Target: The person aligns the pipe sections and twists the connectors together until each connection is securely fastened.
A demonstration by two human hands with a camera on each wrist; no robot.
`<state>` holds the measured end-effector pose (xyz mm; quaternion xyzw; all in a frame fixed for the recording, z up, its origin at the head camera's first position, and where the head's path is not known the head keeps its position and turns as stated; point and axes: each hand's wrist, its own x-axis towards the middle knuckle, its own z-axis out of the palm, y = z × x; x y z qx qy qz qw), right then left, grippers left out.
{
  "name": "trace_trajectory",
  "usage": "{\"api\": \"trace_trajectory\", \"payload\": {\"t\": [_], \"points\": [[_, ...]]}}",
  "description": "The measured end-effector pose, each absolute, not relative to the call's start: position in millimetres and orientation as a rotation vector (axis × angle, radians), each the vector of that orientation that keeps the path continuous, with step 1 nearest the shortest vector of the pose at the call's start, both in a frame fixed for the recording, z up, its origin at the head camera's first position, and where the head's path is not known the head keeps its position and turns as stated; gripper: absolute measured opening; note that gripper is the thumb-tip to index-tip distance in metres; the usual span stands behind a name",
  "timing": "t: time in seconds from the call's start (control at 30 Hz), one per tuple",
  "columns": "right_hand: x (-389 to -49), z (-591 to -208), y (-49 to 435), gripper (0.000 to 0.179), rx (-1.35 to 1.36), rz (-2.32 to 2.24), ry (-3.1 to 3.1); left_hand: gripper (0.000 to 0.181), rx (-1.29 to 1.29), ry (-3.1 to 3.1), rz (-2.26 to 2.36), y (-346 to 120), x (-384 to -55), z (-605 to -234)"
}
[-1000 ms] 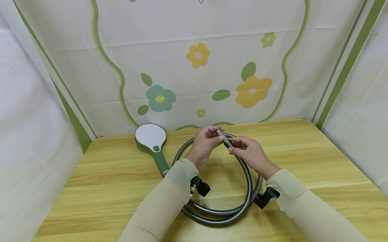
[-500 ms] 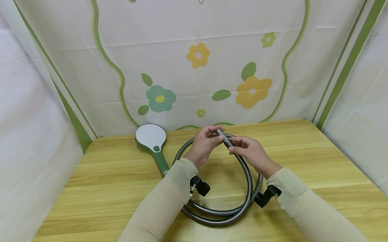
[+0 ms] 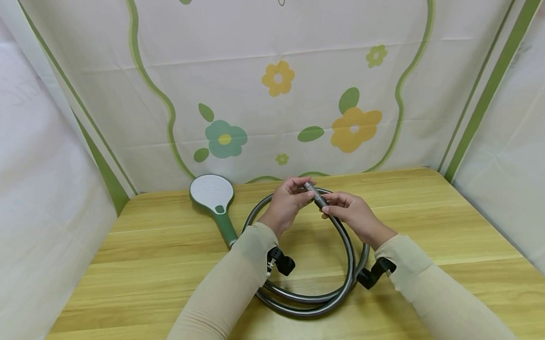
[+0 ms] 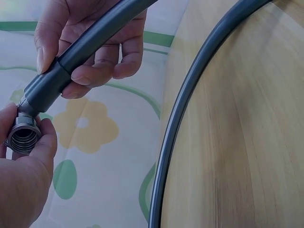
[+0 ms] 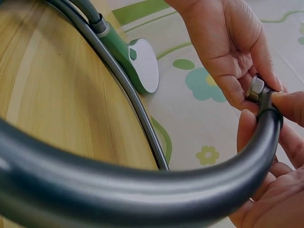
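Note:
A grey shower hose [image 3: 349, 253] loops over the table, with its free end raised between both hands. My left hand [image 3: 285, 202] pinches the metal nut [image 4: 23, 135] at that end between thumb and fingers. In the left wrist view the nut sits at an angle to the hose, and its threaded opening faces the camera. Just below it, my right hand [image 3: 355, 217] pinches the dark collar [image 4: 47, 88] of the hose with thumb and fingertips. A green shower head [image 3: 212, 193] with a white face lies to the left, its handle's lower end joined to the hose.
The wooden table [image 3: 121, 291] reaches back to a white flowered cloth [image 3: 247, 38], and similar cloth hangs at both sides. Black camera mounts [image 3: 284, 264] sit at the wrists, close over the hose loops.
My right hand and wrist have shifted very slightly to the right, still pinching the collar. The left hand, the hose loops and the shower head look the same.

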<state>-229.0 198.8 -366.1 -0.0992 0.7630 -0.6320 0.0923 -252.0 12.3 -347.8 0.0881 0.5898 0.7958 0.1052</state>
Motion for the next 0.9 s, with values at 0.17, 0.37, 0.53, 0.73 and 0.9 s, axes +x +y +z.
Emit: {"api": "trace_trajectory", "payload": {"t": [0.17, 0.37, 0.53, 0.73, 0.9], "points": [[-229, -365, 200, 0.044, -0.298, -1.856, 2.262, 0.039, 0.271, 1.733, 2.344, 13, -252, -349], [-229, -365, 200, 0.043, -0.313, -1.824, 2.290, 0.040, 0.278, 1.710, 2.360, 13, -252, -349], [-228, -364, 198, 0.047, -0.326, -1.807, 2.351, 0.038, 0.282, 1.687, 2.376, 15, -251, -349], [-225, -362, 193, 0.051, -0.357, -1.747, 2.525, 0.037, 0.262, 1.670, 2.387, 15, -252, -349], [-218, -360, 189, 0.049, -0.396, -1.633, 2.693, 0.037, 0.248, 1.681, 2.396, 15, -252, -349]]}}
